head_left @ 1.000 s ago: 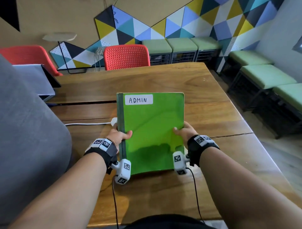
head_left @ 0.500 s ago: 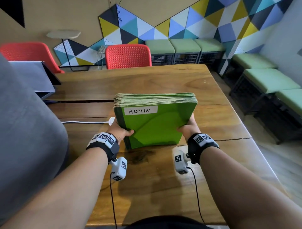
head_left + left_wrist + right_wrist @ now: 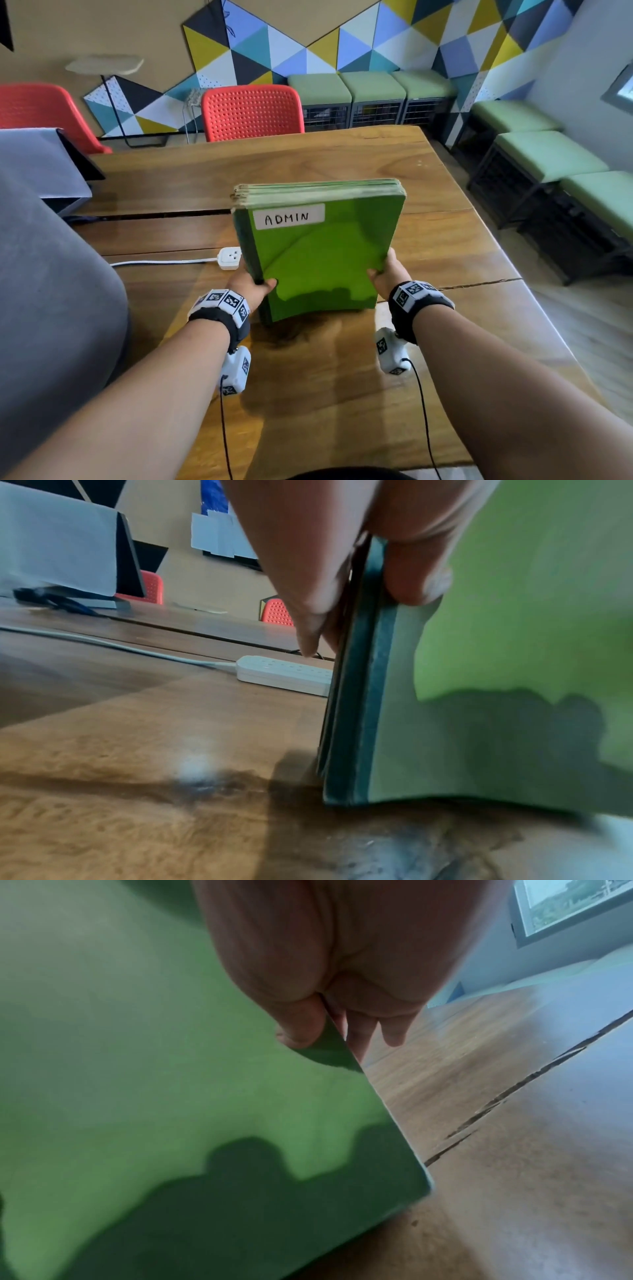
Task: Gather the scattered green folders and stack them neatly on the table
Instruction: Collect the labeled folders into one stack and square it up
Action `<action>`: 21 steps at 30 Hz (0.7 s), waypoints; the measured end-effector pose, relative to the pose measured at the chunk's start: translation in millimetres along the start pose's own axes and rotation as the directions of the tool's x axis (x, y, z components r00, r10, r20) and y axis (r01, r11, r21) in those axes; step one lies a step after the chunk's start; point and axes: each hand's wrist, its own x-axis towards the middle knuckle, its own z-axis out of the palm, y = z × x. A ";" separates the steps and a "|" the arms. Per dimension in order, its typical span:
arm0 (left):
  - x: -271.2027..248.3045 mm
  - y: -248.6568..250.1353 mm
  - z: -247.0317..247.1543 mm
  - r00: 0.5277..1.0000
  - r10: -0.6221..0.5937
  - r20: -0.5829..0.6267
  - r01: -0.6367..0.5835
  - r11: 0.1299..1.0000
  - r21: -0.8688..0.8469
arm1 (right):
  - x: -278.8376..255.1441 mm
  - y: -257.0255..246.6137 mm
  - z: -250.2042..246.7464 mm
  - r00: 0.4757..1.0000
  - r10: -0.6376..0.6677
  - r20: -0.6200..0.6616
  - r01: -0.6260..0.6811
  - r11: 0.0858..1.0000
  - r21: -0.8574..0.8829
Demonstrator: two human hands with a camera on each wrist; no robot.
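Standing on its lower edge on the table [image 3: 342, 394], the green folder stack [image 3: 318, 260] tilts toward the person. Left hand [image 3: 248, 284] grip clamps the spine; right hand [image 3: 388, 274] grip clamps the open edge.

My folders [image 3: 318, 253] stand on the table [image 3: 342, 394] at twelve o'clock; power strip [image 3: 229, 258] at ten; chair [image 3: 251, 113] beyond.

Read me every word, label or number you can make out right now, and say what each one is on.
"ADMIN": handwritten on the white label at the top of the front green folder, which the left hand and right hand hold.
The black-and-white marker squares on the wristbands are patterns, not text.
The wrist views show no writing.
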 end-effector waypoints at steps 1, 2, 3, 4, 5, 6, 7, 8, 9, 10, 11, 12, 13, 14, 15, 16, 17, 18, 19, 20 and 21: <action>1.2 4.4 1.3 1.000 -0.005 0.006 0.004 1.000 0.021 | 0.0 2.4 -2.0 1.000 -0.003 -0.011 0.003 1.000 -0.008; 1.7 10.1 2.4 1.000 -0.011 0.018 0.010 0.998 0.055 | 1.1 5.6 -3.8 1.000 0.003 -0.020 -0.003 1.000 -0.005; 3.2 16.0 3.9 0.999 -0.022 0.030 0.019 0.996 0.085 | 1.3 8.4 -6.9 1.000 0.020 -0.021 -0.020 1.000 0.008; 5.7 21.5 6.2 0.998 -0.029 0.049 0.024 0.995 0.097 | 1.9 11.0 -10.2 0.999 0.048 -0.018 -0.047 0.999 0.027; 8.3 27.4 9.0 0.996 -0.042 0.079 0.033 0.994 0.106 | 3.1 13.4 -14.1 0.997 0.079 -0.016 -0.079 0.996 0.045; 10.6 34.2 12.0 0.991 -0.068 0.111 0.054 0.991 0.124 | 5.1 15.7 -18.5 0.993 0.116 -0.018 -0.114 0.991 0.066; 13.6 40.7 16.2 0.986 -0.095 0.134 0.075 0.986 0.151 | 7.3 17.8 -23.5 0.988 0.150 -0.020 -0.148 0.985 0.088; 16.2 48.4 21.4 0.983 -0.117 0.144 0.090 0.979 0.183 | 10.8 20.2 -28.7 0.983 0.179 -0.028 -0.176 0.979 0.103; 18.1 56.6 27.5 0.980 -0.132 0.151 0.098 0.972 0.213 | 14.8 23.1 -34.8 0.979 0.199 -0.036 -0.195 0.975 0.104; 19.7 65.0 34.6 0.978 -0.139 0.156 0.100 0.967 0.235 | 20.2 26.7 -40.7 0.975 0.219 -0.042 -0.214 0.972 0.095; 21.5 74.0 42.7 0.977 -0.137 0.165 0.093 0.963 0.253 | 26.3 31.4 -47.7 0.970 0.238 -0.047 -0.234 0.969 0.081; 22.9 84.1 51.1 0.973 -0.145 0.179 0.094 0.960 0.264 | 33.3 36.7 -54.7 0.964 0.261 -0.049 -0.258 0.964 0.068; 24.0 94.1 59.2 0.970 -0.150 0.192 0.094 0.958 0.272 | 40.3 42.7 -61.9 0.958 0.283 -0.044 -0.281 0.958 0.054; 26.5 103.7 67.9 0.965 -0.163 0.207 0.103 0.956 0.276 | 47.9 49.8 -69.2 0.952 0.303 -0.037 -0.301 0.953 0.042; 29.8 113.1 77.0 0.960 -0.174 0.218 0.108 0.953 0.284 | 55.4 56.8 -76.5 0.948 0.317 -0.026 -0.317 0.948 0.024; 33.0 122.1 86.1 0.955 -0.186 0.229 0.114 0.949 0.295 | 62.7 63.7 -83.8 0.944 0.329 -0.015 -0.328 0.944 0.010; 36.1 131.4 95.7 0.954 -0.189 0.233 0.112 0.944 0.310 | 70.2 70.7 -91.4 0.943 0.334 -0.010 -0.334 0.943 -0.006; 39.5 140.7 105.4 0.953 -0.195 0.234 0.112 0.938 0.327 | 78.9 78.6 -98.7 0.942 0.336 -0.012 -0.336 0.942 -0.016; 42.4 149.5 114.5 0.951 -0.201 0.233 0.114 0.933 0.342 | 86.6 85.4 -105.7 0.941 0.339 -0.013 -0.339 0.941 -0.024; 46.5 158.0 124.8 0.949 -0.212 0.232 0.121 0.928 0.352 | 95.3 92.9 -112.5 0.941 0.339 -0.013 -0.340 0.940 -0.026; 50.5 165.8 134.7 0.945 -0.226 0.235 0.130 0.923 0.363 | 103.6 99.6 -119.5 0.941 0.339 -0.013 -0.339 0.940 -0.031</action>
